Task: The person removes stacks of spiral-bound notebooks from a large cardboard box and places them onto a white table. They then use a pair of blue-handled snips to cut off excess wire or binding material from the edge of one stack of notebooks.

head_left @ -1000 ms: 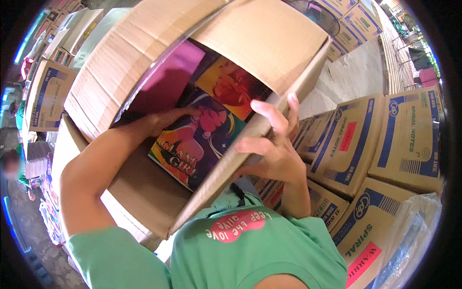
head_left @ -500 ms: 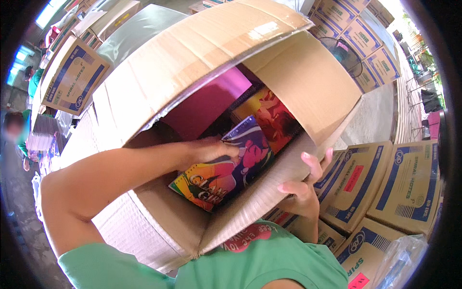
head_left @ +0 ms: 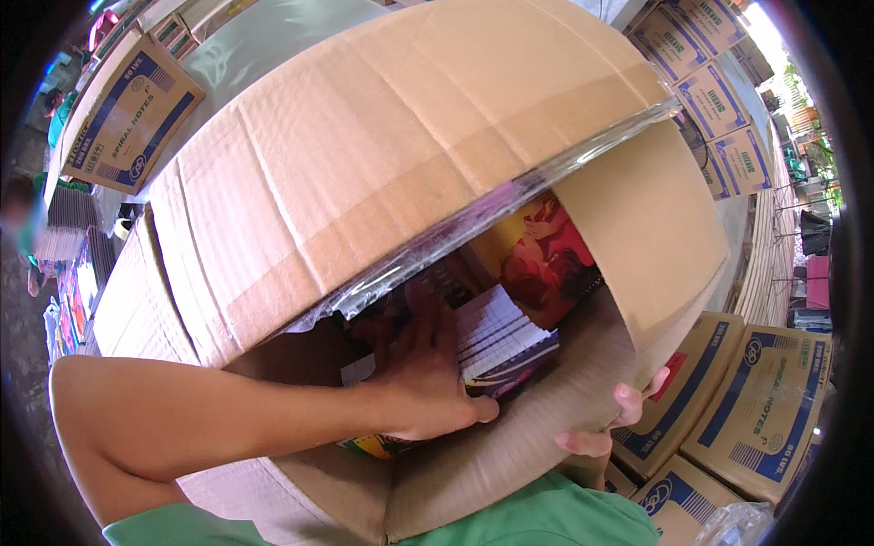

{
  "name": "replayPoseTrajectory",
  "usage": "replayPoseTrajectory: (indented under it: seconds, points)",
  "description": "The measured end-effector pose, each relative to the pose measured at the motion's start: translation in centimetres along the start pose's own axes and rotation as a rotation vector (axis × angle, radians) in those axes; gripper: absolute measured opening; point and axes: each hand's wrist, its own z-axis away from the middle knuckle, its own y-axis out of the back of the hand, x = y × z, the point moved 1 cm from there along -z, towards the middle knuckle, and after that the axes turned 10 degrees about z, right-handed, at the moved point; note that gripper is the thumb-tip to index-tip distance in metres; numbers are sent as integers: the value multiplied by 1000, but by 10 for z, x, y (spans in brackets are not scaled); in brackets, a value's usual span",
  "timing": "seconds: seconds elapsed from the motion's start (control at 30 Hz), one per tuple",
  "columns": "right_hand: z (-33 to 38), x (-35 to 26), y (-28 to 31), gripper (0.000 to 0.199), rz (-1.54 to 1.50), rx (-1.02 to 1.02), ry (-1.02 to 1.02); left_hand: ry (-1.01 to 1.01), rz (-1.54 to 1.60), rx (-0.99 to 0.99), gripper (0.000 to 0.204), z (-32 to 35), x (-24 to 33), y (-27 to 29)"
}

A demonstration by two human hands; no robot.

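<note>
A large brown cardboard box (head_left: 391,173) tips toward me, its flaps spread and clear tape hanging off one edge. Deep inside, my left hand (head_left: 423,364) lies over a notebook (head_left: 505,337), fingers stretched and thumb apart. White lined pages show on both sides of the hand; the cover is mostly hidden. Behind it rests another notebook with a red and yellow picture cover (head_left: 546,259). At the lower right, my right hand (head_left: 619,423) grips the near flap's edge, its fingertips curled over the outside.
Printed cartons (head_left: 756,409) stand stacked at my right, and more cartons (head_left: 710,100) rise at the far right. Another carton (head_left: 137,114) sits at the upper left, near clear plastic sheeting (head_left: 264,55). Stacks of notebooks (head_left: 68,223) and a person (head_left: 59,118) are farther left.
My left hand has gone from holding a notebook by its colourful cover to lying over it, with lined pages now showing. The box's far flap covers more of the opening.
</note>
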Motion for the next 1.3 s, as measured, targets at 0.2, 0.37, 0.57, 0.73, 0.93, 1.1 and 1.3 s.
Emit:
replayPoseTrajectory:
  seconds: [0.2,0.37,0.57,0.73,0.93,1.1,1.3]
  points:
    - [-1,-4,1,36,-50,-4,-17,-242,399,-22,98,-29,-20,21]
    - [2,-3,5,37,-93,-21,-41,-186,539,-112,80,-58,-42,39]
    - [-12,-2,4,39,-132,-85,-35,-53,542,-260,68,-57,-42,42]
    - [-17,1,6,41,-157,-147,17,-15,444,-192,68,-43,-28,44]
    - [-13,2,5,44,-269,-178,-110,-140,251,-80,80,-42,-39,49]
    - [-9,3,6,50,-294,-207,-107,-19,235,-75,79,7,11,68]
    - [-26,-2,29,73,-530,-381,-250,-92,619,-137,64,80,-3,136]
